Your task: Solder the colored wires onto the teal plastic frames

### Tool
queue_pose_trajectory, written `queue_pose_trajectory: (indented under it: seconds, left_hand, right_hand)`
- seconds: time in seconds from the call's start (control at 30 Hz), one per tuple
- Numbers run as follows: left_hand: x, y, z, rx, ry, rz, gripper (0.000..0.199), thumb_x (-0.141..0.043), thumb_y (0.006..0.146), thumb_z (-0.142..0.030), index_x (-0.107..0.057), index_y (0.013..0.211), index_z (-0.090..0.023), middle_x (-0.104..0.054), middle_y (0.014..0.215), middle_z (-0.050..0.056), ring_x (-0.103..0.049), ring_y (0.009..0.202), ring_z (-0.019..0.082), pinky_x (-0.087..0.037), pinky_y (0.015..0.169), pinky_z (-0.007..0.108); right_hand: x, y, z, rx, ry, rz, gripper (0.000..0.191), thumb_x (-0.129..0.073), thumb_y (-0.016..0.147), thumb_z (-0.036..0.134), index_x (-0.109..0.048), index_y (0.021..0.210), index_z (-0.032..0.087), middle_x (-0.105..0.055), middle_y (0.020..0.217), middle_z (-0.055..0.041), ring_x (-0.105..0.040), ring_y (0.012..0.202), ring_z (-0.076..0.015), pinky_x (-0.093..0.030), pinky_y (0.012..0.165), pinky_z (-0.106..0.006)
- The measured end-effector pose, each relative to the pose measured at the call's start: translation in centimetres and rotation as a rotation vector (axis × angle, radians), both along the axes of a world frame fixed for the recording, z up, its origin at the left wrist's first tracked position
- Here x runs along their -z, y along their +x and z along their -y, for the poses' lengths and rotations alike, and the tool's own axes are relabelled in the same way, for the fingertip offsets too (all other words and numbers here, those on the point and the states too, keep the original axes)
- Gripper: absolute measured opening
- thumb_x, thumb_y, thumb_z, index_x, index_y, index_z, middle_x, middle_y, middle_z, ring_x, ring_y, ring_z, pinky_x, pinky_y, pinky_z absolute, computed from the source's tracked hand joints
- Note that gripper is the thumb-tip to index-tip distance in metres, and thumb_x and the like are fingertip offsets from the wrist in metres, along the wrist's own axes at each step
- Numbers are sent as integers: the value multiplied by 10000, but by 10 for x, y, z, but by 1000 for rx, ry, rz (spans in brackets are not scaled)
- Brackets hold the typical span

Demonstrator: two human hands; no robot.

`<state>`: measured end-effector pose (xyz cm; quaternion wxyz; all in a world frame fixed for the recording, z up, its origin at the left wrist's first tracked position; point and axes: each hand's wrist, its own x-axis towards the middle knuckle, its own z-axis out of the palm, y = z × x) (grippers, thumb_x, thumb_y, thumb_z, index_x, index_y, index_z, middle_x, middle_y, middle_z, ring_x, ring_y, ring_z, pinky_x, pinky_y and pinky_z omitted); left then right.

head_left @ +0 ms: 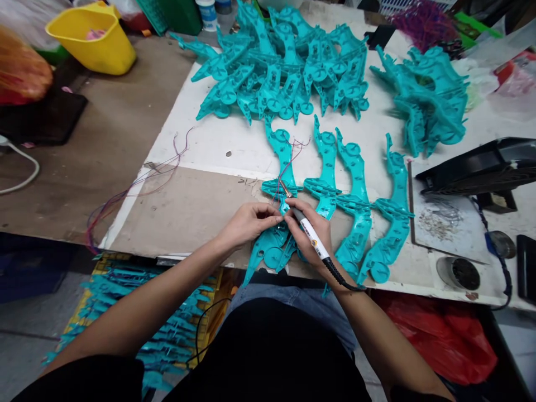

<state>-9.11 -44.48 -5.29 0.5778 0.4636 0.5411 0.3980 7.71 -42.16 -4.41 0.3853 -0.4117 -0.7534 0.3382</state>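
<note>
My right hand [314, 226] is closed around a soldering iron [313, 237] with a white handle and black cord. Its metal tip points up and left over a teal plastic part [280, 146]. Thumb and fingers of my left hand [251, 222] are pinched together just above the same part; what they hold is too small to make out. Thin red and purple wires [290, 162] lie across this part. To its right, a row holds several similar teal parts [355, 167]. My hands hide some of the worked part's middle.
Behind the row lies a large pile of teal parts [268, 72], with a smaller pile [438, 106] to its right. Loose wires [125, 195] hang over the left front edge. A black fan [481, 167], a round container [458, 272] and a yellow bin [96, 44] stand around.
</note>
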Motion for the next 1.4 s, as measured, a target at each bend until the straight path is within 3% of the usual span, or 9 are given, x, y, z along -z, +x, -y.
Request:
queue_pose_trajectory:
  seconds: [0.17,0.33,0.73,1.4]
  left_hand:
    - [1,-7,11,-34,101,-185,157,-660,746,-297,-659,708,-144,-618,759,29,-561,719,136,-439,662,259]
    - [8,-14,15,27,172,-226,98,-642,739,-224,-632,675,-150,-594,779,31,-560,753,140,-438,676,259]
    - [12,-13,14,23,213,-234,68,-622,731,-133,-630,666,-149,-572,762,16,-551,739,131,-434,684,253]
    - [15,-15,13,39,258,-225,74,-616,730,-154,-620,657,-152,-565,749,16,-557,754,142,-440,697,264]
  right_hand:
    - [-17,20,17,8,139,78,296,-579,901,313,-633,1178,225,-679,933,-61,-640,871,-189,-526,843,-349]
    - [-29,41,45,-29,192,34,160,-649,835,207,-701,985,225,-681,814,-46,-650,775,-187,-546,713,-326]
    - [-14,46,57,-123,217,39,315,-614,801,69,-669,1081,202,-679,844,-59,-641,769,-175,-540,683,-318]
    - [-18,46,56,-120,242,44,337,-600,798,37,-660,1093,188,-670,848,-65,-630,787,-179,-534,689,-323]
